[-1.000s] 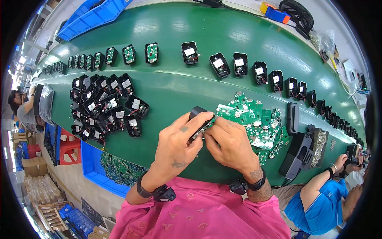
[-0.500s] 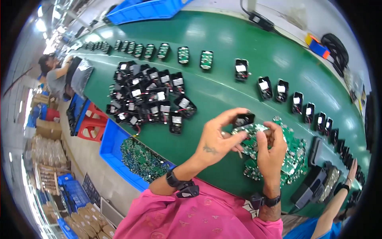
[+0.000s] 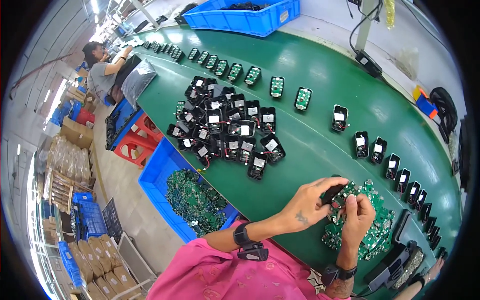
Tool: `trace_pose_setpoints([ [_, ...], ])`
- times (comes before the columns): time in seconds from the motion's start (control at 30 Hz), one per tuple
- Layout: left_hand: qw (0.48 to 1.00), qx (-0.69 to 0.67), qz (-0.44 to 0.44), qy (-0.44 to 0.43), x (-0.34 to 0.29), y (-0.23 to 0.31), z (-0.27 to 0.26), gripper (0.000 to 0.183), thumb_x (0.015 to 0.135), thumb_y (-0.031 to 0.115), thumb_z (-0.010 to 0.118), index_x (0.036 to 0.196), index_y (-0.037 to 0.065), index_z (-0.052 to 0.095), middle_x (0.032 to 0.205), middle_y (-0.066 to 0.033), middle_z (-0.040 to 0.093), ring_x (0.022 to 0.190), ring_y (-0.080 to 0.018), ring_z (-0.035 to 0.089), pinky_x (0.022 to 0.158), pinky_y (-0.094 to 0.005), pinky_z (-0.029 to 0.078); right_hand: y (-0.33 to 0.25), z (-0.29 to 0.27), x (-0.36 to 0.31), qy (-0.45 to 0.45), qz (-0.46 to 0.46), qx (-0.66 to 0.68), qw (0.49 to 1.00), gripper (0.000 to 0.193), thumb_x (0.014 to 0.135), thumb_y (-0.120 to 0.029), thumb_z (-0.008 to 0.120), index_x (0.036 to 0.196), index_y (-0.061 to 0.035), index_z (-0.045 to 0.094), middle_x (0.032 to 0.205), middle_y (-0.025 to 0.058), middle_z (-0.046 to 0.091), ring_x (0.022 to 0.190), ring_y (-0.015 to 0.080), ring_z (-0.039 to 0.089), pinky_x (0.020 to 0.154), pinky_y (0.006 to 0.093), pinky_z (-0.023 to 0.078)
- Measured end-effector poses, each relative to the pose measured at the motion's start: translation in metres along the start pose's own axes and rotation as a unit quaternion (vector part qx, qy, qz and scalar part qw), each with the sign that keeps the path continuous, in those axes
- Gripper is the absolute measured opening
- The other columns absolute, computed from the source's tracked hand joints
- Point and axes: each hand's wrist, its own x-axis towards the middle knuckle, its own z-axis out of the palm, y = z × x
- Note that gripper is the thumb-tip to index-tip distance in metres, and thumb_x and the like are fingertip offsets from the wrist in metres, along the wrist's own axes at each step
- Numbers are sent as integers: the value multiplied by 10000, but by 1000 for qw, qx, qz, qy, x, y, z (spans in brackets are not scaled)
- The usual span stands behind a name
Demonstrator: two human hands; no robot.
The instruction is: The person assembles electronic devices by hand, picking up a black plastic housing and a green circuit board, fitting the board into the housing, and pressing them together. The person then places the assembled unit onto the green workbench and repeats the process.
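Observation:
My left hand (image 3: 302, 206) is closed around a small black plastic case (image 3: 331, 194), held tilted above the green bench. Against the case's open side, the fingers of my right hand (image 3: 358, 216) pinch a green circuit board (image 3: 346, 192). How far the board sits in the case is hidden by my fingers. Just beneath and beyond my hands lies a loose pile of green circuit boards (image 3: 380, 225). To the left is a heap of black cases (image 3: 215, 120) with white labels and red wires inside.
A row of cases (image 3: 302, 99) runs along the bench (image 3: 300, 145), some showing green boards. At the near left edge is a blue bin (image 3: 162, 187) of boards; another blue crate (image 3: 250, 22) stands at the back. A co-worker (image 3: 107, 70) sits far left; another person's hand (image 3: 434, 272) is at right.
The view has shifted, so the bench things appear lower and farther right. The case in my left hand has tipped, and my right hand has brought the board up against it.

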Motion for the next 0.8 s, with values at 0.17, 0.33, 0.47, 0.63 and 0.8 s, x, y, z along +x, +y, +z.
trace_pose_setpoints([
  [0.17, 985, 116, 93, 92, 4, -12, 1, 571, 779, -174, 573, 1296, 64, 612, 1408, -153, 518, 1054, -168, 649, 719, -261, 597, -11, -4, 5, -167, 67, 47, 983, 250, 949, -121, 633, 730, -6, 593, 607, -23, 533, 533, 46, 491, 470, 228, 357],
  [0.33, 971, 173, 137, 97, 9, -26, 8, 532, 799, -175, 542, 1284, 31, 617, 1308, -151, 613, 1014, -158, 665, 696, -234, 552, -9, -8, 8, -144, 23, -62, 987, 227, 912, -122, 675, 732, 11, 636, 571, 12, 510, 526, 85, 435, 475, 291, 329],
  [0.47, 986, 69, 77, 133, 7, -16, 12, 456, 868, -115, 486, 1288, 18, 605, 1199, -146, 657, 946, -180, 682, 757, -278, 557, -11, -5, 11, -82, -50, -129, 987, 249, 909, -157, 695, 747, 26, 647, 577, 57, 529, 515, 129, 455, 496, 314, 356],
  [0.63, 998, -50, -8, 34, 7, -10, 4, 476, 902, -72, 523, 1370, 18, 513, 1266, -139, 595, 867, -117, 680, 699, -242, 585, -6, -7, 10, -45, -39, -112, 992, 262, 908, -131, 693, 704, 12, 612, 583, -8, 527, 542, 55, 420, 482, 267, 303],
  [0.8, 994, -92, -49, 34, 6, -11, 9, 347, 990, 53, 534, 1328, -4, 479, 1253, -172, 563, 814, -185, 710, 628, -248, 616, -1, -5, 9, -45, -13, -155, 987, 287, 869, -169, 748, 686, 8, 615, 558, 31, 540, 481, 82, 438, 439, 279, 313],
])
